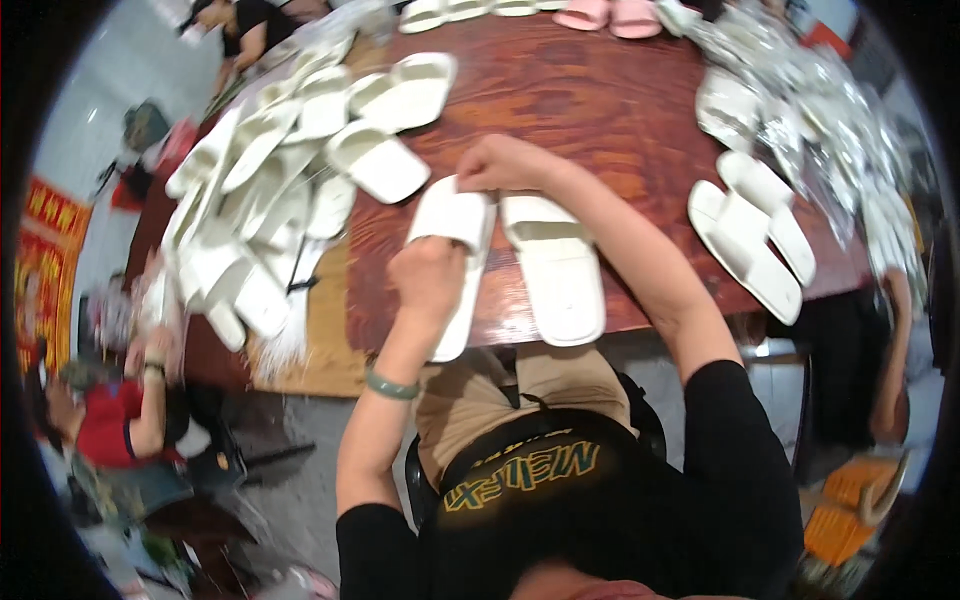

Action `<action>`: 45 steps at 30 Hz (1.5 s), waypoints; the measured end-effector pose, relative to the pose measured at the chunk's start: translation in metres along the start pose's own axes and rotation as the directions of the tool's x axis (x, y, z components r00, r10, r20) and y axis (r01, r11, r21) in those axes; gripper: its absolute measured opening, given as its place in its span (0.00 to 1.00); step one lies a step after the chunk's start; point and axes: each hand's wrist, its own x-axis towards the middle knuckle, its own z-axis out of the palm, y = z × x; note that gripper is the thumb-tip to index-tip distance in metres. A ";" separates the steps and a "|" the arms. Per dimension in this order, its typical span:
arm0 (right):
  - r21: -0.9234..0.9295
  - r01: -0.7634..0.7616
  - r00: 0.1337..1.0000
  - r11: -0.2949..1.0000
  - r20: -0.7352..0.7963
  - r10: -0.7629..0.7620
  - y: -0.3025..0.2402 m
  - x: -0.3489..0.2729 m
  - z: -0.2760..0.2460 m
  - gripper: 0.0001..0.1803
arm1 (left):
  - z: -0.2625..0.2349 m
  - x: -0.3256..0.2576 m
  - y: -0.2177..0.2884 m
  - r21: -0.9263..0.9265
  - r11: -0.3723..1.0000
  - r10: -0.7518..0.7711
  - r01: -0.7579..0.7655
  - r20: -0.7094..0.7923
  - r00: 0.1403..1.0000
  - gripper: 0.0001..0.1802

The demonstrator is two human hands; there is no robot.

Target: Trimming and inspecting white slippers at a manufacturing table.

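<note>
Two white slide slippers lie side by side at the table's near edge, toes pointing away from me. My left hand [430,280] is closed on the left slipper [462,318], its fingers tucked into the opening under the strap. My right hand [500,165] reaches across the right slipper [562,300] to the left slipper's toe end. Its fingers are curled together against the strap's far corner, and whatever they pinch is hidden. The right slipper lies flat with neither hand holding it.
Loose white slippers [265,205] are heaped on the left. Another white pair [745,235] lies to the right, beside slippers in clear plastic bags [800,110]. Pink slippers [608,16] stand at the far edge of the reddish wooden table [570,95]. Other people sit around it.
</note>
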 end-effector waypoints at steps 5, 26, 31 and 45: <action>0.476 -0.079 0.976 0.876 -0.143 0.166 0.010 0.002 0.001 0.08 | 0.001 -0.004 -0.010 0.036 0.999 0.019 -0.019 0.017 1.000 0.09; -0.038 0.203 0.859 0.978 -0.474 -0.197 -0.063 -0.012 -0.018 0.11 | -0.051 0.061 0.014 -0.702 0.551 -0.135 0.451 0.458 0.878 0.27; -0.116 0.173 0.829 0.978 -0.519 -0.208 -0.073 -0.046 -0.014 0.09 | -0.024 0.078 0.013 -0.686 0.458 -0.089 0.565 0.597 0.797 0.06; -0.881 0.264 0.551 0.392 -0.195 -0.811 -0.078 -0.050 0.033 0.11 | -0.005 0.074 -0.031 -0.850 -0.149 0.444 0.506 0.400 0.802 0.15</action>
